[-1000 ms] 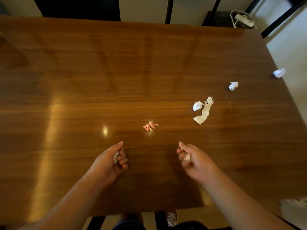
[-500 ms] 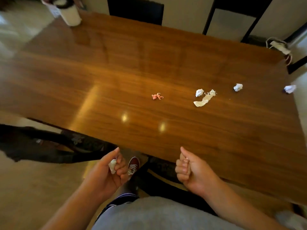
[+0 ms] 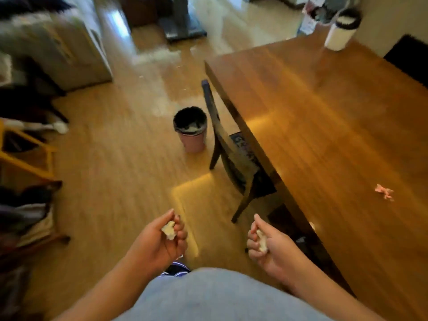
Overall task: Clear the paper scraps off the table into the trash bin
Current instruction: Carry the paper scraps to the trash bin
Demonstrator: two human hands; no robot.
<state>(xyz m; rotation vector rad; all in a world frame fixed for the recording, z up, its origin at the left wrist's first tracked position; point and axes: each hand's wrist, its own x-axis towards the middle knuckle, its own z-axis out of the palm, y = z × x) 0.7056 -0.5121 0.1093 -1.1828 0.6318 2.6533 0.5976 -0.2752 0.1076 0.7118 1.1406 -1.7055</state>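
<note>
My left hand is curled around a crumpled white paper scrap, held over the wooden floor. My right hand grips another white paper scrap, just off the table's near-left edge. A small pink trash bin with a black liner stands on the floor ahead of both hands, with white paper visible inside. On the brown wooden table at the right lies one pink paper scrap. The other white scraps are out of view.
A dark wooden chair is tucked against the table's left side, right beside the bin. A white canister with a black lid stands at the table's far corner. Yellow-framed furniture and clutter line the left edge; open floor lies between.
The view has swung left from the table to the floor and bin. Both hands have come off the table, each still holding its scrap.
</note>
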